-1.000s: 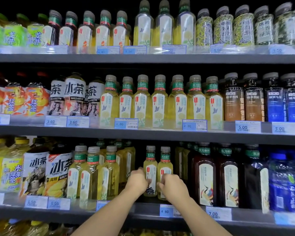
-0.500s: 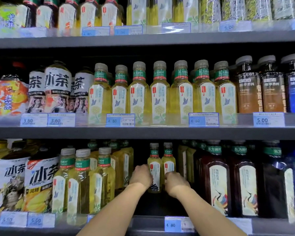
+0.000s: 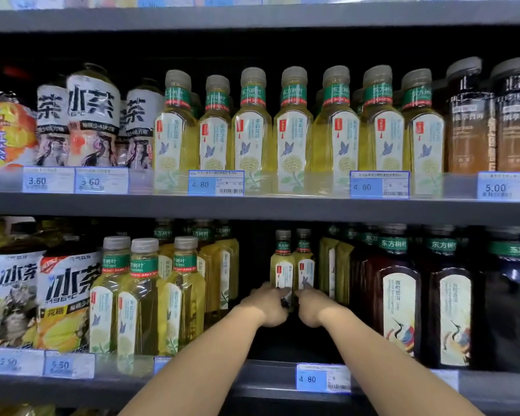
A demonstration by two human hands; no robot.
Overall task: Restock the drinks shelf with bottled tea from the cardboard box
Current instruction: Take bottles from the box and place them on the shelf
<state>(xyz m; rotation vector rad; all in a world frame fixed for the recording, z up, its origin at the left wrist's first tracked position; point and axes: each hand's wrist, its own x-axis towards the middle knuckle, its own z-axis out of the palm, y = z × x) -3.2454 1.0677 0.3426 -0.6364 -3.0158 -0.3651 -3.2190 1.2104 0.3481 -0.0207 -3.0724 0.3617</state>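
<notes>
Two yellow tea bottles stand upright side by side deep in a dark gap on the lower shelf: the left bottle and the right bottle, both with green neck bands. My left hand is wrapped around the base of the left bottle. My right hand is wrapped around the base of the right one. Both arms reach far into the shelf. The bottles' lower parts are hidden by my hands. The cardboard box is out of view.
Matching yellow tea bottles stand to the left of the gap, dark tea bottles to the right. The shelf above carries a full row of yellow bottles. A 4.80 price tag sits on the rail below my hands.
Both hands have pushed the two bottles further back into the gap. The camera has moved closer and tilted down, so the top shelf has left the view.
</notes>
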